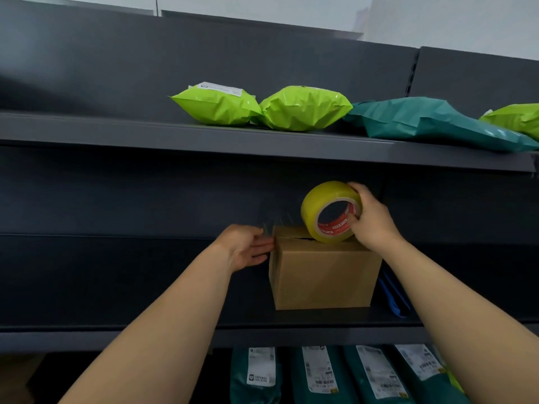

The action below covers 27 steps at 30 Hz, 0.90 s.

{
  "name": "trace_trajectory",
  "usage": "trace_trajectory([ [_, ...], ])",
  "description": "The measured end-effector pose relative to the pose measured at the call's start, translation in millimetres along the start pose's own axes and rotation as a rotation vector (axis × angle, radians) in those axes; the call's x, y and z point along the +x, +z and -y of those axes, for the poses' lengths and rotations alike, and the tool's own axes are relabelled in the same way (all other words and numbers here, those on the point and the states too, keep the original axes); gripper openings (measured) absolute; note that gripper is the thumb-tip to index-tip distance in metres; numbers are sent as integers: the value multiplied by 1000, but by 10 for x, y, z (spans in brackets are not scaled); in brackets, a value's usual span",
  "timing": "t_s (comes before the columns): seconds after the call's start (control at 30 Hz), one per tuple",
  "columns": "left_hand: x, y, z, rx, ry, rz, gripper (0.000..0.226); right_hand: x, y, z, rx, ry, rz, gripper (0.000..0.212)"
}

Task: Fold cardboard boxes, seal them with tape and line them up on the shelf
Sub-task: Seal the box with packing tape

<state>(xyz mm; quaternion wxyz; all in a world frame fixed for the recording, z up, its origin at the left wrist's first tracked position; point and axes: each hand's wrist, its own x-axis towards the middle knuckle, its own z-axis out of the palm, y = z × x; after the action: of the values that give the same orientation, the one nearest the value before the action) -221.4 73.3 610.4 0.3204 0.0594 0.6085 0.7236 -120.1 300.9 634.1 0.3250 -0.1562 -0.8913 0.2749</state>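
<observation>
Fingers [356, 190] of the right hand [372, 221]: curled over the rim of the tape roll [318, 199], thumb hooked at the red core, gripping it. The roll stands on edge on top of the cardboard box [323, 275], tilted, probably so it can be rolled along the top seam.

Left hand [245, 246]: fingers straight and together, tips touching the upper left edge of the box. It holds nothing. Judged purpose is to brace the box against the pull of the roll and pin a tape end there. A faint sheen just above that corner may be clear tape, though it is too blurred to confirm.

Cardboard box: folded up, upright on the middle shelf [175, 319], near its front edge. A dark gap shows in the top just left of the roll, so the flaps look not yet fully sealed.

Step in hand — taping the top. Lining up comes after.

Also present:
- Blue flat item [393, 298], leaning just right of the box, kind unclear.
- Upper shelf [116, 129]: lime mailers [303, 109] side by side, a teal mailer [431, 121] to their right.
- Lower level: teal labelled parcels [318, 374] standing in a row.
</observation>
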Motion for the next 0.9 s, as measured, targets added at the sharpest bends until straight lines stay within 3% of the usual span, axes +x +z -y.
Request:
trace_trajectory([
  [0.17, 74, 17, 88, -59, -95, -36, 10, 32, 2, 42, -20, -9, 24, 62],
  [0.6, 223, 94, 200, -78, -130, -52, 16, 32, -5, 72, -34, 7, 47, 62],
  [0.73, 253, 116, 229, -25, -116, -66, 5, 22, -11, 97, -36, 10, 48, 63],
  [0.9, 277, 187, 282, 140, -46, -86, 12, 24, -15, 99, -39, 5, 57, 63],
])
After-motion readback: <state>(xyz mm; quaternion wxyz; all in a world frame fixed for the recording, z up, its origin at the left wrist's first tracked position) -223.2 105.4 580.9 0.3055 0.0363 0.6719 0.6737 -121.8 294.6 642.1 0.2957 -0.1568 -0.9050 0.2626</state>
